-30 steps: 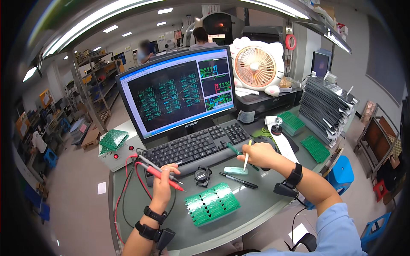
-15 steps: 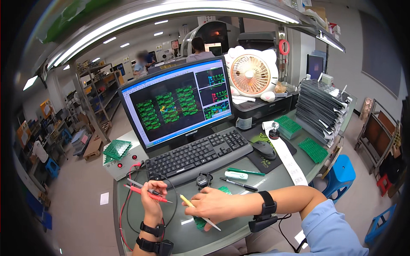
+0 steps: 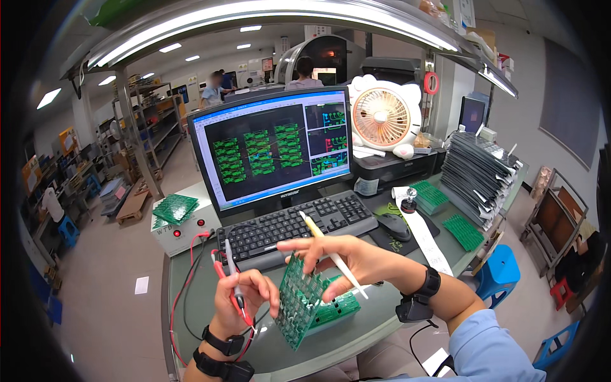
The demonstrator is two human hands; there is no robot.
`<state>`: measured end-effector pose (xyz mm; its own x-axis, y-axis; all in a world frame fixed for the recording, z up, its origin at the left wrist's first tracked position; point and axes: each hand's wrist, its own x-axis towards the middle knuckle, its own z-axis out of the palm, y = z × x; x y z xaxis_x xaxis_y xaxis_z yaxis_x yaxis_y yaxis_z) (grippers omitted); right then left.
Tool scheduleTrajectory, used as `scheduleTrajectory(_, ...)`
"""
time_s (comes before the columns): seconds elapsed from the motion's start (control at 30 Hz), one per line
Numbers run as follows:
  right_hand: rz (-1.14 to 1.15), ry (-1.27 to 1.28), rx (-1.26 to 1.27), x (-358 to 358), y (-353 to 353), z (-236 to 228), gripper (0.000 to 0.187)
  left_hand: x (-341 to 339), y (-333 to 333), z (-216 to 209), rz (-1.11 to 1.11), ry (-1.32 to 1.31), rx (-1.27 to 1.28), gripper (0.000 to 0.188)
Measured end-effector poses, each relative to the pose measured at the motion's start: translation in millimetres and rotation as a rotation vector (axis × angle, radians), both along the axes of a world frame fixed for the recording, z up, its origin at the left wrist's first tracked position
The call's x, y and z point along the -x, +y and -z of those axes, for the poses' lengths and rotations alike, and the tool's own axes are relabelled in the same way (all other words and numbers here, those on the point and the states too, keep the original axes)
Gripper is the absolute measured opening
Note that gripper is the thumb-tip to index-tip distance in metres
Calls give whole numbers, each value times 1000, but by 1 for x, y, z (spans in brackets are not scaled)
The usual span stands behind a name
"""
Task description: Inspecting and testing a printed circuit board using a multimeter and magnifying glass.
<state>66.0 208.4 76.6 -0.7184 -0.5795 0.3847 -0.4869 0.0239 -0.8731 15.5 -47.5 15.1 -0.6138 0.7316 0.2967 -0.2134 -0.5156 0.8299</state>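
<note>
On my head view, the green circuit board (image 3: 296, 304) tilts between the hands, long axis steep. The right hand (image 3: 350, 256) pinches its upper right side; the left hand (image 3: 243, 294), clasping test probes (image 3: 230, 254), nears its left edge, contact unclear to me.

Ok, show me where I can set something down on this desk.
Bare desk shows between the lying green boards and the right wristband, plus a smaller patch between the held board and the near edge. Crowded: the left, with wires, and the far right, around the mouse, paper strip and dark stack.
</note>
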Motion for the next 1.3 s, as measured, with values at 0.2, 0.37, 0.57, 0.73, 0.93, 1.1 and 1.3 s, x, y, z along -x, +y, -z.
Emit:
scheduleTrajectory(0.2, -6, 221, -300, 2, 11, 42, 49, 2, -22, 27, -94, 173, 316, 54)
scheduleTrajectory(0.37, 185, 156, -205, 23, -42, 28, 45, -1, -26, 25, -230, 340, 540, 45)
scheduleTrajectory(0.57, 15, -140, -204, 41, -95, 32, 40, -19, -25, 33, -319, 245, 553, 30)
scheduleTrajectory(0.73, 110, -313, 55, 43, -78, 45, 29, -17, -26, 21, -221, 300, 598, 51)
scheduleTrajectory(0.93, 139, -530, 115, 28, -22, 50, 28, -11, -29, 17, -169, 317, 622, 51)
scheduleTrajectory(1.1, 43, -512, 54, 13, -18, 57, 26, -8, -27, 20, -177, 350, 632, 49)
scheduleTrajectory(1.3, 109, -584, 57, 3, -25, 72, 27, -6, -24, 21, -163, 364, 677, 45)
